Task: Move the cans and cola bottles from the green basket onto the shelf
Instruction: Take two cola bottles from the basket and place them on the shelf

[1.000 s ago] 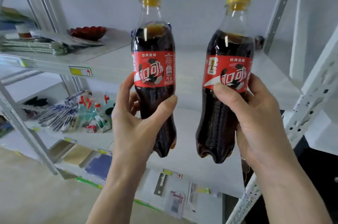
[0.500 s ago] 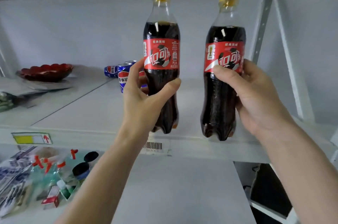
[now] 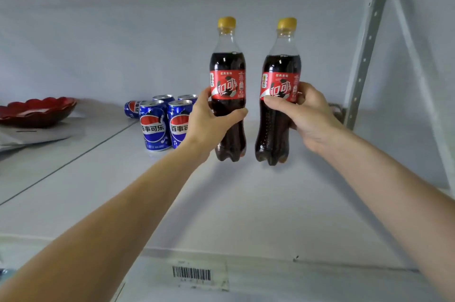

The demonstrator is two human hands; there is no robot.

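Observation:
Two cola bottles with yellow caps and red labels stand upright side by side over the white shelf [image 3: 246, 203]. My left hand [image 3: 209, 121] grips the left bottle [image 3: 227, 67] around its middle. My right hand [image 3: 305, 114] grips the right bottle [image 3: 280, 65] at the label. Both bottle bases sit at or just above the shelf surface; I cannot tell if they touch. Several blue cans [image 3: 154, 126] stand on the shelf left of my left hand, and one more can [image 3: 131, 108] lies on its side behind them. The green basket is out of view.
A red scalloped bowl [image 3: 37, 110] rests on papers at the far left of the shelf. A perforated metal upright [image 3: 364, 50] rises at the right. The underside of a higher shelf is overhead. A barcode sticker [image 3: 192, 273] marks the front edge.
Both hands have carried the bottles forward, from above the shelf's front edge to deeper over the shelf beside the blue cans. The view has closed in on the shelf.

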